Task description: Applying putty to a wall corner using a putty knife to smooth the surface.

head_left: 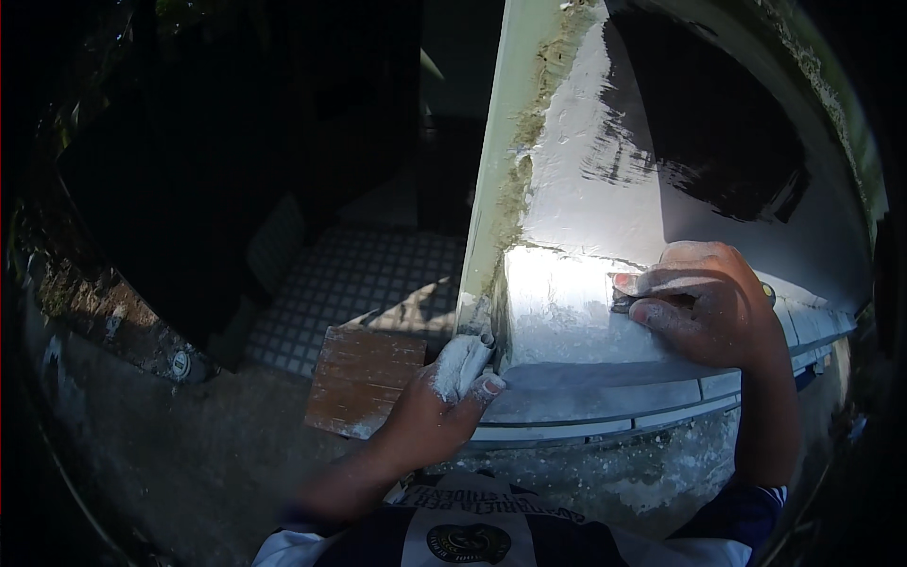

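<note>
My right hand, dusted with white, grips a small scraper against the bright white patch low on the wall. My left hand is closed on a white, plaster-smeared item, perhaps a blade, beside the bottom of the pale green corner edge. Its exact shape is unclear. Above the patch, the white wall carries a rough dark painted area. Below it runs a tiled ledge.
A wooden board leans at the ledge's left end. A dark opening shows a checkered tile floor and a pale object. Rough concrete ground and a small round object lie at lower left.
</note>
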